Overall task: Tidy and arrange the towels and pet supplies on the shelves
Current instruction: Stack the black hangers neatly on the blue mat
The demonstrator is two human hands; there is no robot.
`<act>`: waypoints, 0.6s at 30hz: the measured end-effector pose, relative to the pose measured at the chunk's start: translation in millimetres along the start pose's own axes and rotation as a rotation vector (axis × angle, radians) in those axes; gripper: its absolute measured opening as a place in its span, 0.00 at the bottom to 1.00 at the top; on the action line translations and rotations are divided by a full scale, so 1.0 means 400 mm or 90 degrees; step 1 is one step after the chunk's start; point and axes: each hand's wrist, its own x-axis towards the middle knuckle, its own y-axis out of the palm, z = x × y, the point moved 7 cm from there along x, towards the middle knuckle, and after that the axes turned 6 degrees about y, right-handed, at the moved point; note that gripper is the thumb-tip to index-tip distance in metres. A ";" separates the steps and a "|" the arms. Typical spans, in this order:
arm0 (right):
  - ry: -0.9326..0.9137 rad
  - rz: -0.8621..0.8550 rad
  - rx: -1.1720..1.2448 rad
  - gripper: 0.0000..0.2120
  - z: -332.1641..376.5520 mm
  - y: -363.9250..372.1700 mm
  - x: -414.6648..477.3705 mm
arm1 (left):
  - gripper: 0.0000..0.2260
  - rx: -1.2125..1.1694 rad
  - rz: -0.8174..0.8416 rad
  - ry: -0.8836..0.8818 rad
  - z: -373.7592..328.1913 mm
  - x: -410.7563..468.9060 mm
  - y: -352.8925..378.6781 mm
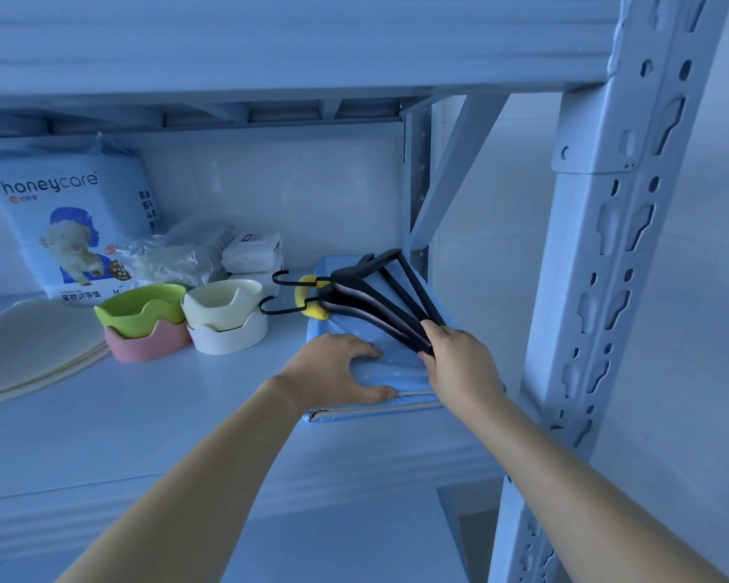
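Right now the right hand point(459, 363) clasps the near ends of the black hangers point(379, 296). They lie fanned across the folded blue towel point(400, 372), hooks pointing far-left toward the bowls point(224, 307). The left hand point(333, 368) presses flat on the towel, just beside.

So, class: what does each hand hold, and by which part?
The right hand grips the black hangers by their arm ends; the left hand only presses on the blue towel.
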 end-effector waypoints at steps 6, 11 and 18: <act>-0.001 0.018 0.002 0.11 0.000 -0.002 0.003 | 0.31 -0.002 0.010 -0.002 0.012 0.006 -0.003; 0.003 0.054 0.011 0.16 -0.008 -0.006 0.018 | 0.33 0.006 0.067 -0.003 0.036 0.028 -0.013; -0.011 0.116 0.024 0.23 0.006 -0.020 0.053 | 0.22 -0.062 -0.007 0.011 0.088 0.081 -0.082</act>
